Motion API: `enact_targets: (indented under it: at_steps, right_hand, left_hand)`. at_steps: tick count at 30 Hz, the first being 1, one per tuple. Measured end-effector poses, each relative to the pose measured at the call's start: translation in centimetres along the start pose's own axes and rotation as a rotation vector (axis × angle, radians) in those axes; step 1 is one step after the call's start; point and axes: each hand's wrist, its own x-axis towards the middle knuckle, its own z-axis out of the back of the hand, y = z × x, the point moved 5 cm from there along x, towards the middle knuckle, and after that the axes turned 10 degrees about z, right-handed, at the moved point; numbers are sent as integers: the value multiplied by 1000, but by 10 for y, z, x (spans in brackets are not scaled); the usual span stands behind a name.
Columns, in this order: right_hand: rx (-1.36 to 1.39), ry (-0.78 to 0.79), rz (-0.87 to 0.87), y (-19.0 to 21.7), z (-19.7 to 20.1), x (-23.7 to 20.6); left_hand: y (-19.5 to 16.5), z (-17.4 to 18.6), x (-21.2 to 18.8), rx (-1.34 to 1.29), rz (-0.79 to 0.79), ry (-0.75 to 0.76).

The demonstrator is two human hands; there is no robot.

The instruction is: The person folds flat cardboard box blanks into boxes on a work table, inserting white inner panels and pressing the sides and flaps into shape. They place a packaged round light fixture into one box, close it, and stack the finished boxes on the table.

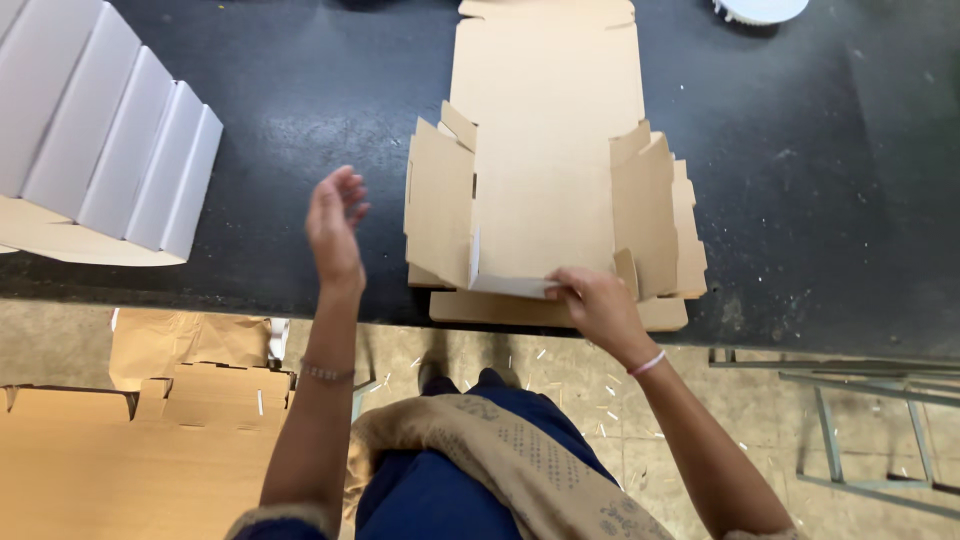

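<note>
A flat brown cardboard box blank [545, 150] lies on the dark table [300, 90], with its two side flaps raised. My right hand [592, 300] pinches the near front flap of the box at the table's edge. My left hand [335, 225] is lifted off the table to the left of the box, fingers apart and holding nothing. The left side flap [438, 205] stands nearest to it.
A fan of white folded cardboard pieces [110, 130] rests at the table's left. Brown cardboard sheets [120, 440] are piled on the floor at lower left. A metal frame [860, 420] stands at lower right. A white round object [760, 10] sits at the top edge.
</note>
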Motion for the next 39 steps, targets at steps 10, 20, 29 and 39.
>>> enact_targets:
  at_steps: [10, 20, 29, 39]
  right_hand:
    - [149, 75, -59, 45, -8, -40]
    - [251, 342, -169, 37, 10, -37]
    - [503, -239, -801, -132, 52, -6]
    - [444, -248, -247, -129, 40, 102]
  left_hand:
    - [55, -91, 55, -157, 406, 493]
    - [69, -81, 42, -11, 408, 445]
    - [76, -86, 65, -157, 391, 558]
    - [73, -94, 66, -151, 382, 563]
